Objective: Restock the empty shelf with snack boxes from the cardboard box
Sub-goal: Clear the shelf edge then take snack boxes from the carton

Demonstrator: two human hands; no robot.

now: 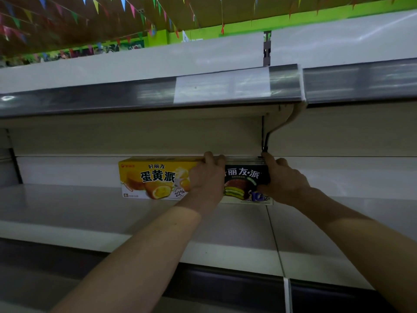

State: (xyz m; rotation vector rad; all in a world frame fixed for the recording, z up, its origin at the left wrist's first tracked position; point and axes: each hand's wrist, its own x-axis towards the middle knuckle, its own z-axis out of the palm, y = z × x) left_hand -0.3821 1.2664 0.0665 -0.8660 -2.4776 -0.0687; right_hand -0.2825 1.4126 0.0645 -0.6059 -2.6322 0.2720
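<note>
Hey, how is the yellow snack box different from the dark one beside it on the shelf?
The yellow box shows a yellow-filled cake; the dark box shows a chocolate pie with green filling. The yellow box stands on the left, mostly uncovered, while the left hand and right hand grip the dark box's ends. Both stand face-out at the back of the shelf.

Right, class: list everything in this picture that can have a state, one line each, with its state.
yellow snack box: closed, standing on the shelf, front facing out.
dark snack box: closed, right beside the yellow one, held at both ends.
left hand: fingers curled over the dark box's left top edge.
right hand: grips the dark box's right end.
shelf: holds the two boxes at its back.
</note>
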